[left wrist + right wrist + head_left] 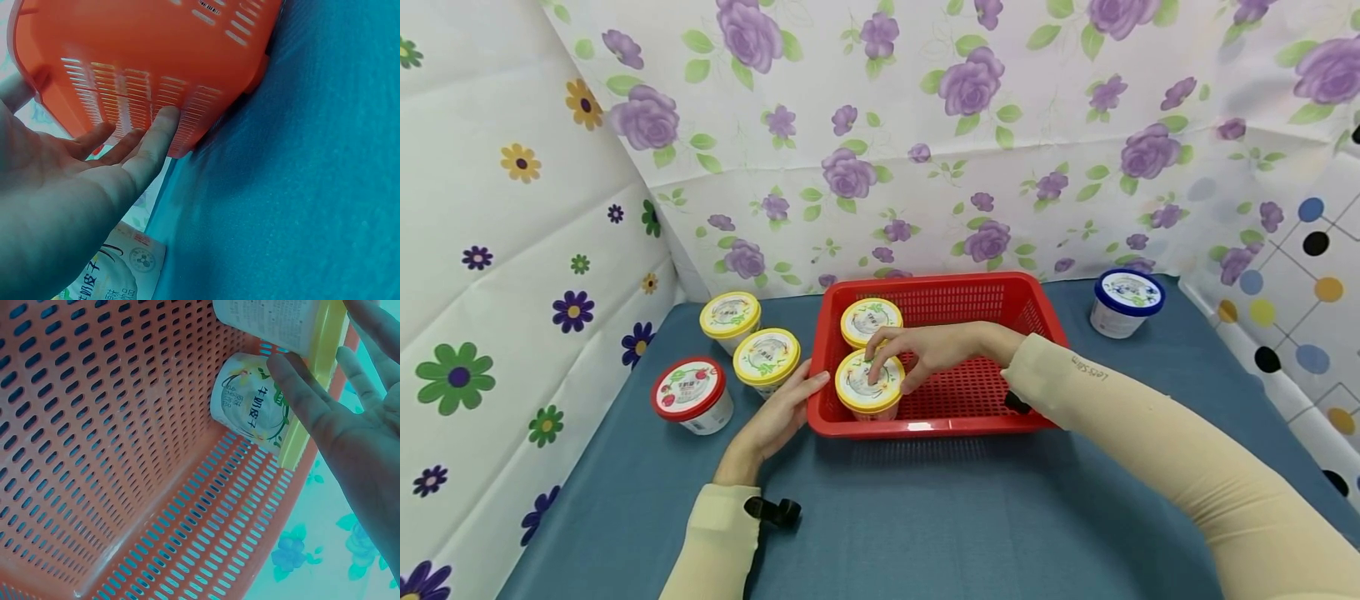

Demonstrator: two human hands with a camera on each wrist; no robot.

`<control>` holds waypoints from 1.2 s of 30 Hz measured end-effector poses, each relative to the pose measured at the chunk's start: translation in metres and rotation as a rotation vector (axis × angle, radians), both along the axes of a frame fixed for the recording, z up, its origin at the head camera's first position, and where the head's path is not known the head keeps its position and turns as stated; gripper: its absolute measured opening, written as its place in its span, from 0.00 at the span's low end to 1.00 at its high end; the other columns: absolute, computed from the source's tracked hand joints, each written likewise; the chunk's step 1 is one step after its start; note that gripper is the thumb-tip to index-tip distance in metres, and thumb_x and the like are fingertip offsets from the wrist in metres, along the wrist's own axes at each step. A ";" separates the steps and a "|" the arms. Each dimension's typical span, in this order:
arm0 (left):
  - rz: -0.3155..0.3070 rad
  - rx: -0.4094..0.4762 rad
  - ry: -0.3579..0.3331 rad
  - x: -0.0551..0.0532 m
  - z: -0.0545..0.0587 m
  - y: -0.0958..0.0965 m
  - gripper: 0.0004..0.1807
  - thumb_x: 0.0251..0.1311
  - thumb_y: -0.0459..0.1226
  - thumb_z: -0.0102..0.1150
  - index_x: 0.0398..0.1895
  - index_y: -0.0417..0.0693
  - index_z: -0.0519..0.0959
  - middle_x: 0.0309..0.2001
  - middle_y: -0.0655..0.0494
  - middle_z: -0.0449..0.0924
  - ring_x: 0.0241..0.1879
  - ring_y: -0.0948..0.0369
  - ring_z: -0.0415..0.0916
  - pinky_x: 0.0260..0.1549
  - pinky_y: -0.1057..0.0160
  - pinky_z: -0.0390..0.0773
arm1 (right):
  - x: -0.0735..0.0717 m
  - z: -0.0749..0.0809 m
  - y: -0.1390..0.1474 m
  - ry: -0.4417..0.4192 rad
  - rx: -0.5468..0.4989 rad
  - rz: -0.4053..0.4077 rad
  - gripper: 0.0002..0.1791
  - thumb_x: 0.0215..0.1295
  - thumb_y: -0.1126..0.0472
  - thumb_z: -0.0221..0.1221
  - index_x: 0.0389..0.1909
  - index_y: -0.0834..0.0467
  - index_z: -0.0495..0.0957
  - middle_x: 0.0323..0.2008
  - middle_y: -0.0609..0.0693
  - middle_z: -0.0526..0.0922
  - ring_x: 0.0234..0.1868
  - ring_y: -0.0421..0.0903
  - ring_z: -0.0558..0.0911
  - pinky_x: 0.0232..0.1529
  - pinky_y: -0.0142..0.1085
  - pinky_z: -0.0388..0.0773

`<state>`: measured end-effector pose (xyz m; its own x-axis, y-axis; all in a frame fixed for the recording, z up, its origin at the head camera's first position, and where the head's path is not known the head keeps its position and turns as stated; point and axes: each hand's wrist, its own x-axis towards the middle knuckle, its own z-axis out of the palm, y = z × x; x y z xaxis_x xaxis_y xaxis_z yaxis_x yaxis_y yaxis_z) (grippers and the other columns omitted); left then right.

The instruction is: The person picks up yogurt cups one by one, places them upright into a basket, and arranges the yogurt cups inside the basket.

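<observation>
A red plastic basket sits mid-table with two yellow-lidded tubs at its left end. My right hand reaches into the basket over the front tub; its fingers are spread, fingertips right at the lid. Behind that one stands the back tub, its printed side facing the right wrist camera. My left hand rests at the basket's left end, thumb at the rim and extended fingers against the slotted outer wall.
Left of the basket stand two more yellow-lidded tubs, one nearer and one farther, plus a red-lidded tub. A blue-lidded tub stands at the back right. Patterned cloths hang behind and beside the blue-covered table.
</observation>
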<state>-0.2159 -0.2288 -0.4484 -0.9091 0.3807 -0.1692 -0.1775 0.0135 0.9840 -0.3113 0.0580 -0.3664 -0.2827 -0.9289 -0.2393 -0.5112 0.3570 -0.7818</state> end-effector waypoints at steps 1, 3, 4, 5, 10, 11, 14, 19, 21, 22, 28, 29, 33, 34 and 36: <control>0.001 0.001 0.000 0.000 0.000 0.000 0.37 0.80 0.48 0.47 0.84 0.50 0.47 0.77 0.44 0.60 0.68 0.54 0.68 0.64 0.58 0.75 | 0.000 0.000 0.000 -0.001 0.000 -0.002 0.23 0.67 0.66 0.67 0.61 0.48 0.83 0.72 0.49 0.62 0.74 0.51 0.57 0.68 0.50 0.72; 0.001 0.001 -0.001 0.000 0.000 0.000 0.37 0.80 0.48 0.47 0.84 0.50 0.47 0.77 0.44 0.60 0.68 0.54 0.68 0.64 0.59 0.76 | 0.000 0.001 0.000 -0.001 0.003 -0.003 0.23 0.67 0.66 0.67 0.62 0.47 0.83 0.72 0.49 0.62 0.74 0.51 0.57 0.69 0.51 0.71; 0.001 0.001 -0.001 0.000 0.000 0.000 0.37 0.80 0.48 0.47 0.84 0.50 0.47 0.77 0.44 0.60 0.68 0.54 0.68 0.63 0.59 0.76 | 0.000 0.002 0.001 0.000 0.006 -0.003 0.23 0.68 0.65 0.67 0.62 0.47 0.83 0.73 0.49 0.62 0.74 0.51 0.57 0.69 0.51 0.71; 0.001 0.000 0.000 0.000 0.000 0.000 0.37 0.80 0.48 0.47 0.84 0.50 0.47 0.77 0.44 0.60 0.68 0.54 0.68 0.63 0.59 0.76 | 0.000 0.003 0.002 -0.002 0.011 -0.003 0.23 0.68 0.65 0.66 0.62 0.46 0.82 0.73 0.48 0.62 0.74 0.50 0.56 0.68 0.50 0.72; -0.007 0.006 0.009 0.000 -0.001 0.000 0.37 0.80 0.48 0.47 0.84 0.50 0.47 0.77 0.44 0.59 0.69 0.54 0.68 0.63 0.59 0.76 | -0.003 0.015 0.013 0.000 0.042 -0.026 0.25 0.71 0.61 0.64 0.68 0.44 0.79 0.75 0.46 0.60 0.74 0.50 0.60 0.65 0.44 0.75; -0.009 0.008 0.013 0.000 -0.001 0.000 0.37 0.80 0.48 0.46 0.84 0.50 0.47 0.77 0.44 0.59 0.69 0.54 0.68 0.63 0.59 0.76 | -0.004 0.017 0.015 0.004 0.042 -0.030 0.25 0.72 0.60 0.64 0.69 0.45 0.78 0.75 0.46 0.60 0.73 0.51 0.61 0.64 0.44 0.76; -0.012 0.011 0.020 0.000 -0.001 -0.001 0.36 0.80 0.47 0.46 0.84 0.49 0.48 0.77 0.44 0.59 0.69 0.54 0.67 0.63 0.59 0.76 | -0.006 0.024 0.021 0.024 0.026 -0.042 0.26 0.73 0.59 0.63 0.71 0.49 0.76 0.74 0.48 0.62 0.72 0.56 0.66 0.67 0.46 0.73; -0.010 0.007 0.019 0.000 -0.002 -0.001 0.36 0.80 0.48 0.46 0.84 0.50 0.48 0.77 0.44 0.59 0.69 0.53 0.66 0.63 0.58 0.76 | -0.008 0.033 0.029 0.002 0.000 -0.089 0.27 0.74 0.59 0.62 0.73 0.54 0.73 0.72 0.50 0.68 0.74 0.60 0.65 0.71 0.51 0.69; -0.008 0.005 0.018 0.000 -0.002 0.000 0.36 0.80 0.48 0.46 0.84 0.50 0.48 0.77 0.44 0.59 0.69 0.53 0.65 0.64 0.58 0.76 | -0.008 0.036 0.033 0.008 -0.002 -0.121 0.28 0.75 0.58 0.62 0.73 0.53 0.72 0.72 0.49 0.70 0.76 0.59 0.64 0.72 0.52 0.68; -0.007 0.005 0.016 0.000 -0.002 0.000 0.36 0.80 0.48 0.46 0.84 0.50 0.48 0.77 0.44 0.59 0.70 0.53 0.65 0.64 0.57 0.75 | -0.007 0.037 0.034 0.014 -0.006 -0.136 0.28 0.75 0.58 0.62 0.73 0.52 0.72 0.72 0.49 0.70 0.76 0.58 0.64 0.73 0.52 0.67; -0.007 0.004 0.014 0.000 -0.002 -0.001 0.37 0.80 0.48 0.47 0.84 0.51 0.47 0.78 0.45 0.58 0.70 0.53 0.64 0.65 0.57 0.74 | -0.005 0.040 0.045 0.057 -0.038 -0.205 0.28 0.76 0.56 0.60 0.75 0.50 0.71 0.74 0.48 0.69 0.75 0.52 0.66 0.74 0.53 0.65; -0.008 0.005 0.015 0.000 -0.002 -0.001 0.37 0.80 0.48 0.47 0.84 0.51 0.47 0.78 0.44 0.59 0.70 0.53 0.65 0.65 0.57 0.74 | -0.006 0.040 0.046 0.063 -0.043 -0.212 0.28 0.77 0.56 0.60 0.75 0.50 0.71 0.74 0.49 0.69 0.75 0.53 0.67 0.73 0.53 0.66; -0.011 0.009 0.016 0.000 -0.002 -0.001 0.37 0.80 0.48 0.47 0.84 0.50 0.48 0.77 0.44 0.59 0.68 0.55 0.68 0.64 0.58 0.75 | -0.007 0.042 0.054 0.083 -0.065 -0.236 0.27 0.78 0.55 0.59 0.75 0.49 0.71 0.74 0.48 0.69 0.75 0.54 0.68 0.71 0.53 0.69; -0.012 0.010 0.016 0.000 -0.002 -0.001 0.36 0.80 0.48 0.46 0.84 0.50 0.48 0.77 0.44 0.60 0.67 0.56 0.69 0.64 0.58 0.76 | -0.008 0.043 0.057 0.091 -0.072 -0.239 0.27 0.78 0.54 0.58 0.75 0.49 0.71 0.74 0.48 0.69 0.75 0.54 0.68 0.71 0.53 0.69; -0.011 0.012 0.016 0.000 -0.002 -0.001 0.36 0.80 0.47 0.46 0.84 0.50 0.48 0.77 0.44 0.60 0.67 0.56 0.70 0.63 0.59 0.76 | -0.009 0.046 0.062 0.106 -0.094 -0.246 0.26 0.79 0.53 0.57 0.75 0.49 0.71 0.74 0.48 0.70 0.76 0.53 0.67 0.72 0.54 0.67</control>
<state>-0.2154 -0.2296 -0.4503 -0.9072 0.3930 -0.1500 -0.1617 0.0033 0.9868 -0.3203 0.1196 -0.3206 -0.5210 -0.8461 -0.1126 -0.4989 0.4089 -0.7641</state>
